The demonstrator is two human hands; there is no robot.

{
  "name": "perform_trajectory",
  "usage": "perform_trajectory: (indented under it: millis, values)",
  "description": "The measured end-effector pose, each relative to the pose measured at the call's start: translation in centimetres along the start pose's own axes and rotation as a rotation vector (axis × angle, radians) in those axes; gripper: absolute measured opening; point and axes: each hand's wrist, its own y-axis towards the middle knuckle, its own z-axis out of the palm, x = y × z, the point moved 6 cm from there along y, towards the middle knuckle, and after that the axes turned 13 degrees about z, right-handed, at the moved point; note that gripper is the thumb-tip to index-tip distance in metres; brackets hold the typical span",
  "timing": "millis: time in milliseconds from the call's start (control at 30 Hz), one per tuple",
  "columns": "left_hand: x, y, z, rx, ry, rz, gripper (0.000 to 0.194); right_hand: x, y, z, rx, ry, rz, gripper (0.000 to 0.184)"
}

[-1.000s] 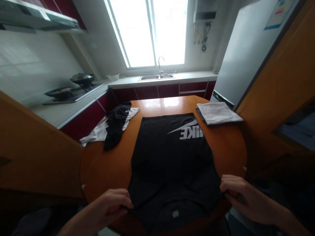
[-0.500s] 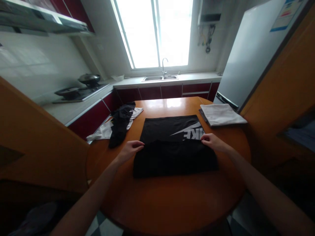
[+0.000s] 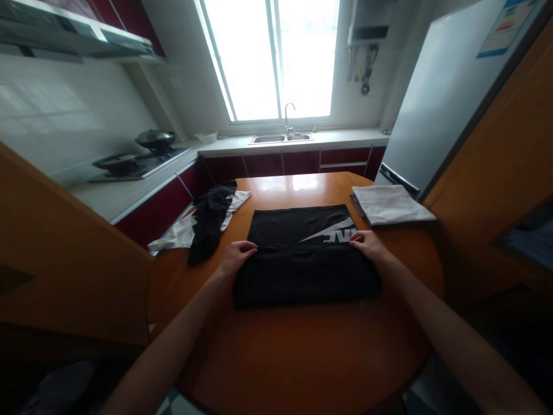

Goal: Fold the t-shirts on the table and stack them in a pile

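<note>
A black T-shirt lies on the wooden table, its near part folded over toward the far side. Pale grey lettering shows on the far part, partly covered by the folded layer. My left hand pinches the left end of the fold's edge. At the right end of the same edge, my right hand pinches the cloth between thumb and fingers. The folded edge runs nearly straight between both hands.
Rumpled black and white clothes lie at the table's left. On the right sits a stack of folded clothes, white on top. Beyond are a counter with a sink, a stove with pans and a fridge.
Both hands have carried the folded edge slightly away from me, covering more of the lettering. The edge looks flatter and straighter, and the hands are a little closer together.
</note>
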Motion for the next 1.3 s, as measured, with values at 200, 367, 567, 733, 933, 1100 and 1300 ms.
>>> perform_trajectory:
  millis: [200,367,567,733,933,1100,1300]
  values:
    - [0.1,0.0,0.5,-0.005,0.083,0.031,0.035,-0.3,0.8,0.6,-0.012,-0.045,0.006,0.022]
    - [0.6,0.0,0.6,-0.013,0.143,0.035,0.028,0.5,1.2,0.8,-0.05,-0.144,-0.013,0.009]
    - [-1.3,-0.4,1.0,-0.048,0.344,0.187,0.029,1.8,-0.2,1.0,-0.173,-0.326,-0.013,0.014]
    - [-5.1,-3.3,3.9,0.09,0.426,0.342,0.039,4.9,-6.5,2.9,-0.365,-0.613,-0.232,0.037]
    - [-4.6,-6.8,7.1,0.281,0.548,0.321,0.055,1.9,-10.9,5.7,-0.289,-0.797,-0.25,0.053]
    - [-3.5,-6.9,7.4,0.334,0.585,0.269,0.06,-1.1,-9.9,5.4,-0.215,-0.831,-0.111,0.063]
    - [-4.6,-5.5,7.3,0.331,0.556,0.274,0.062,2.2,-9.8,5.6,-0.303,-0.816,-0.179,0.062]
